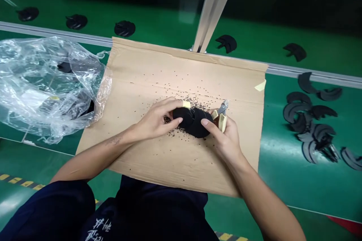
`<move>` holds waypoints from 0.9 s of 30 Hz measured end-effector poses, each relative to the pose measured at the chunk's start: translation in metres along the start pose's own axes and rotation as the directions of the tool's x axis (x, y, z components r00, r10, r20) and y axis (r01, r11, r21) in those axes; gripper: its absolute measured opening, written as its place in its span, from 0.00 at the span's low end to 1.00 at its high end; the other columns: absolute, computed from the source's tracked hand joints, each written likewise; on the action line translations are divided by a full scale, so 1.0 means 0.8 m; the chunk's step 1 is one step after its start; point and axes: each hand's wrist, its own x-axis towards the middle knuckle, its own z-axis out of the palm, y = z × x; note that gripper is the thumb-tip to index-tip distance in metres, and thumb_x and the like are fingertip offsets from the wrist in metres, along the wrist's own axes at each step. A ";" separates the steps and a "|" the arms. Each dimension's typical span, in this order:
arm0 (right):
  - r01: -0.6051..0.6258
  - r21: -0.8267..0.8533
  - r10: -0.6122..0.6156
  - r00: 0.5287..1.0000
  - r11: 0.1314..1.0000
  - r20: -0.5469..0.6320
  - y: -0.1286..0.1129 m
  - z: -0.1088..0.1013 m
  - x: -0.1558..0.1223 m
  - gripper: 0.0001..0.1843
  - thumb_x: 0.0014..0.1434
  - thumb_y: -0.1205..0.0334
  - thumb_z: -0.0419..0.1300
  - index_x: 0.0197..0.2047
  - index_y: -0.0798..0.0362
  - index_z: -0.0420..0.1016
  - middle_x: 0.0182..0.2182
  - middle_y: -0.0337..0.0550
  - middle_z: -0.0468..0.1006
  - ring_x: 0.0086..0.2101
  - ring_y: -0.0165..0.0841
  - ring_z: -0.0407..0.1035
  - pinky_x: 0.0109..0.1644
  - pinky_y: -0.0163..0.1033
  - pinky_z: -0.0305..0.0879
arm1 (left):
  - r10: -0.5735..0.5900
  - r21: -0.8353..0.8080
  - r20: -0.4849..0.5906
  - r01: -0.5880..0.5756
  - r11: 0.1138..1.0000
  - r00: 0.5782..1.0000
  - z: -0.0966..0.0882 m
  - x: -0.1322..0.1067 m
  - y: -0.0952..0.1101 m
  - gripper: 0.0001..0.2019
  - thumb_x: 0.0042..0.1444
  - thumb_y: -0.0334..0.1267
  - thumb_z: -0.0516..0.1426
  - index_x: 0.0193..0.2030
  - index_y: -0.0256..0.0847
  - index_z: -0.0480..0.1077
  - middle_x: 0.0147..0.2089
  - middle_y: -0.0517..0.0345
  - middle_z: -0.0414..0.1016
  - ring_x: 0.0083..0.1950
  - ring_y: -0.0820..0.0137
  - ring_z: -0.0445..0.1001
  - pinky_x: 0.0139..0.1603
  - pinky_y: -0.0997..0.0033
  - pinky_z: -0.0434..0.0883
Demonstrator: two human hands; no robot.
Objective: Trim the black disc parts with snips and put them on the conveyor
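Black curved plastic parts sit between my two hands above the cardboard; whether they are one piece or two pressed together I cannot tell. My left hand grips the left end between thumb and fingers, and a pale yellow cover wraps one fingertip. On the other end lies the thumb of my right hand. That hand also keeps a pair of side cutters with cream handles, jaws pointing up and away. Tiny black scraps lie scattered around and beneath the parts.
The cardboard sheet covers the middle of the green table. On the left lies a clear plastic bag with dark pieces inside. Loose black curved parts are heaped at the right. A metal post rises at the back behind the cardboard.
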 end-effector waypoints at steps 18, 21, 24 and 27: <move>0.064 -0.121 -0.061 0.998 0.991 0.030 -0.004 0.010 -0.007 0.21 0.57 0.41 0.69 0.38 0.50 0.73 0.31 0.39 0.74 0.32 0.33 0.68 0.39 0.40 0.70 | 0.052 0.197 -0.241 -0.004 0.980 0.969 0.025 -0.011 -0.004 0.11 0.63 0.45 0.62 0.47 0.43 0.69 0.27 0.68 0.64 0.27 0.76 0.65 0.29 0.76 0.65; 0.076 -0.120 -0.069 0.996 0.990 0.063 -0.005 0.012 -0.008 0.20 0.58 0.42 0.69 0.37 0.50 0.73 0.30 0.37 0.73 0.31 0.32 0.67 0.37 0.38 0.69 | 0.058 0.201 -0.253 -0.006 0.980 0.966 0.026 -0.012 -0.005 0.12 0.63 0.46 0.62 0.45 0.43 0.67 0.26 0.69 0.63 0.25 0.78 0.64 0.27 0.77 0.63; 0.108 -0.097 -0.099 0.991 0.989 0.089 -0.004 0.014 -0.009 0.17 0.60 0.46 0.68 0.38 0.50 0.72 0.30 0.36 0.74 0.31 0.30 0.67 0.37 0.37 0.70 | 0.135 0.254 -0.264 -0.066 0.965 0.955 0.027 -0.012 -0.006 0.12 0.64 0.46 0.61 0.45 0.43 0.66 0.26 0.69 0.64 0.25 0.78 0.65 0.27 0.78 0.64; 0.138 -0.086 -0.130 0.986 0.987 0.101 -0.003 0.014 -0.010 0.16 0.61 0.47 0.68 0.38 0.50 0.72 0.30 0.36 0.74 0.30 0.30 0.67 0.38 0.37 0.70 | 0.246 0.330 -0.305 -0.139 0.933 0.920 0.028 -0.011 -0.008 0.13 0.65 0.47 0.62 0.45 0.42 0.67 0.27 0.69 0.65 0.25 0.79 0.65 0.27 0.79 0.65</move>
